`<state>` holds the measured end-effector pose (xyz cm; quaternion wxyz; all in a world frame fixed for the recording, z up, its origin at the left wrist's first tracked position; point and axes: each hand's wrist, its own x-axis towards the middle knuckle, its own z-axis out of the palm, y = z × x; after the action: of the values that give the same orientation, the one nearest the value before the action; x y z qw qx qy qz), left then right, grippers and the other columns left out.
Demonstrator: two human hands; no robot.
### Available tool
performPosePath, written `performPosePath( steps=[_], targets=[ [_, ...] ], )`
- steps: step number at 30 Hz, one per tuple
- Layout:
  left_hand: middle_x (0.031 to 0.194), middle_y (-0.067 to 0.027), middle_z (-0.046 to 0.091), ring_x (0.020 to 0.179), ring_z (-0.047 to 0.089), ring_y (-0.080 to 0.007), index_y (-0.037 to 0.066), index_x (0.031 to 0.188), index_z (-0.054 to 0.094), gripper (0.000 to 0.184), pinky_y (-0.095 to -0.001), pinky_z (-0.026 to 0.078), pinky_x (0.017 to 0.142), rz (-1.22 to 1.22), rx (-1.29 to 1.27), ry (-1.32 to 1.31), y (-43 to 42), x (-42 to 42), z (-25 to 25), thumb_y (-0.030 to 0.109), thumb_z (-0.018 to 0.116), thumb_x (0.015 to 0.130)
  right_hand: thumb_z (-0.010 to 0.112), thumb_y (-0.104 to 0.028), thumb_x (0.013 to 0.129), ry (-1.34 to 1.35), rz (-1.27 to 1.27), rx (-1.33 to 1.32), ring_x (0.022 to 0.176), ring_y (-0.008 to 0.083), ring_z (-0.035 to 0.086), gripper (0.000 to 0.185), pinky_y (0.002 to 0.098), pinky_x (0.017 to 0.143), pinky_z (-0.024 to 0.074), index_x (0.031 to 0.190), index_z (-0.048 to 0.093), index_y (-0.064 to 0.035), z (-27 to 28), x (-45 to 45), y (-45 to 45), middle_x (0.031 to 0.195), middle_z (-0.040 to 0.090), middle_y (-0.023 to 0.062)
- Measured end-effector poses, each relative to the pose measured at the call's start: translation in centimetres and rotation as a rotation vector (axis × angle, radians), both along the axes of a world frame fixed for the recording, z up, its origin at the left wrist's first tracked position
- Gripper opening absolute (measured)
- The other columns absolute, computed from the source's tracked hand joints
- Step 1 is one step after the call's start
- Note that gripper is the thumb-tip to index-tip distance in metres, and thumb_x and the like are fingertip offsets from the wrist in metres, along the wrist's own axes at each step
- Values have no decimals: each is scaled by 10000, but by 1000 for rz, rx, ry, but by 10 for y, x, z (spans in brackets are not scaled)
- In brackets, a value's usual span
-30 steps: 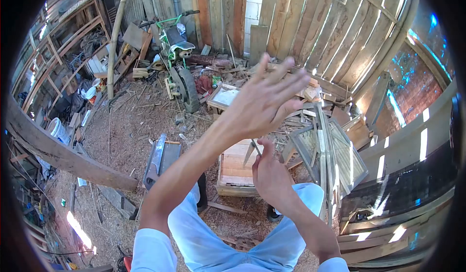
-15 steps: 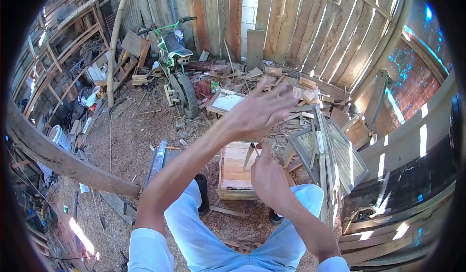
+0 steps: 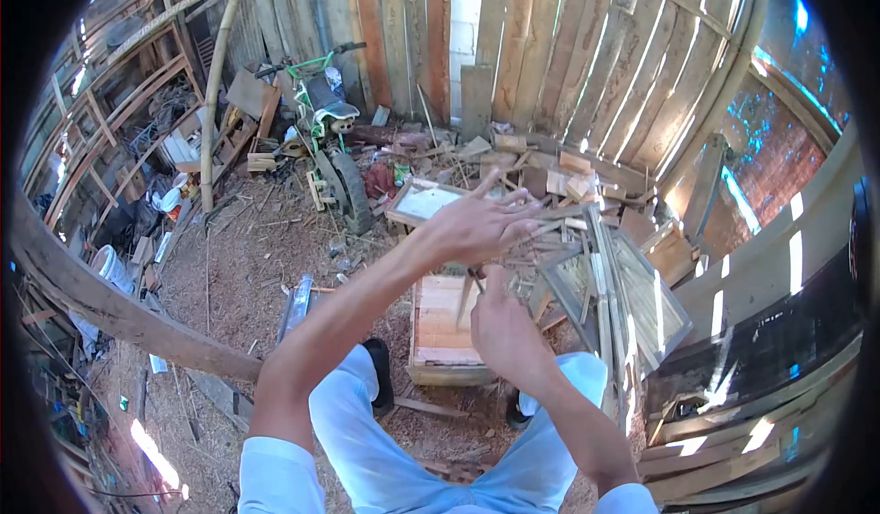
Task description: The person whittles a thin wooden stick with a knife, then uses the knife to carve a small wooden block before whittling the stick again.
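Observation:
My left hand (image 3: 481, 223) is raised with its fingers spread and holds nothing. Just below it, my right hand (image 3: 502, 317) is closed on a thin pointed tool (image 3: 466, 298) that hangs tip down; whether it is a knife or scissors I cannot make out. Beneath the tool, between my knees, stands a wooden box (image 3: 449, 374) with pale boards in its top. My right fingers partly hide the box's right side.
A saw (image 3: 295, 305) lies left of my left forearm. Ahead are a green motorbike (image 3: 328, 101), a white-topped frame (image 3: 426, 200) and scrap wood (image 3: 550, 170). Slatted panels (image 3: 655, 303) lean at the right. A curved beam (image 3: 137, 308) crosses the left side.
My left hand has come down a little, closer to my right hand, its fingers still spread. My right hand keeps its hold on the tool. The view has shifted slightly.

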<state>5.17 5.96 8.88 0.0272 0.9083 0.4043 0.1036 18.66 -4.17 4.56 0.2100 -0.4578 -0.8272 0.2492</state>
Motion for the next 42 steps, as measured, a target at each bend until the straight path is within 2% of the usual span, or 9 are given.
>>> performPosePath(
  steps=[5,16,25,26,28,29,31,36,42],
  targets=[
    [1487,-139,320,1429,153,-275,54,1440,301,611,-469,-34,1162,142,123,-746,-6,-29,36,424,78,1008,474,-19,863,1,11,-14,628,472,593,365,555,622,454,1167,286,55,0,5,1,621,577,283],
    [1484,-19,347,1416,196,-243,109,1439,324,568,-511,35,1166,161,257,-54,12,-18,-21,422,121,1011,432,5,824,-91,10,-25,669,466,625,297,538,608,492,1083,301,70,3,-4,2,683,592,324],
    [1388,-116,467,1338,362,-297,51,1312,465,440,-499,-4,1148,271,226,-525,7,-28,-105,287,230,1025,440,9,806,-111,34,-133,695,478,624,417,526,624,499,1150,283,184,-65,-15,6,733,602,335],
    [1251,-134,562,1226,471,-295,27,1223,521,368,-476,153,1126,210,-121,-1203,6,-33,-103,221,289,1014,441,7,805,-73,30,-174,701,481,622,425,521,631,501,1155,284,190,-70,-14,1,743,602,340],
    [1056,-116,627,1045,570,-246,28,1071,600,238,-410,389,987,388,96,-1220,-38,-37,-60,135,408,977,432,5,808,-71,54,-193,717,482,617,416,507,660,504,1139,269,198,-67,-12,2,734,590,356],
    [1056,-116,627,1045,570,-246,28,1071,600,238,-410,389,987,389,93,-1218,-57,-36,-49,135,408,977,433,-23,832,16,49,-191,722,481,615,371,508,669,503,1116,323,189,-75,-13,8,729,589,354],
    [949,-88,646,902,626,-186,24,965,659,112,-319,517,775,274,10,-780,-89,-38,-40,77,584,900,435,-51,856,109,58,-185,727,479,614,336,509,678,501,1093,376,180,-75,-16,15,724,589,351],
    [916,-65,666,794,655,-158,19,904,707,185,-281,552,683,344,-6,-1024,-96,-38,-59,30,762,728,474,-293,957,129,-32,-237,710,487,601,391,539,661,470,891,570,81,-67,-6,5,717,598,321],
    [908,-89,696,842,668,-156,6,904,717,186,-262,546,753,329,-15,-952,-97,-25,-63,-53,722,728,363,-275,993,47,-190,-276,766,499,597,359,561,707,462,1005,474,66,-112,-4,-9,731,603,316]
  ],
)
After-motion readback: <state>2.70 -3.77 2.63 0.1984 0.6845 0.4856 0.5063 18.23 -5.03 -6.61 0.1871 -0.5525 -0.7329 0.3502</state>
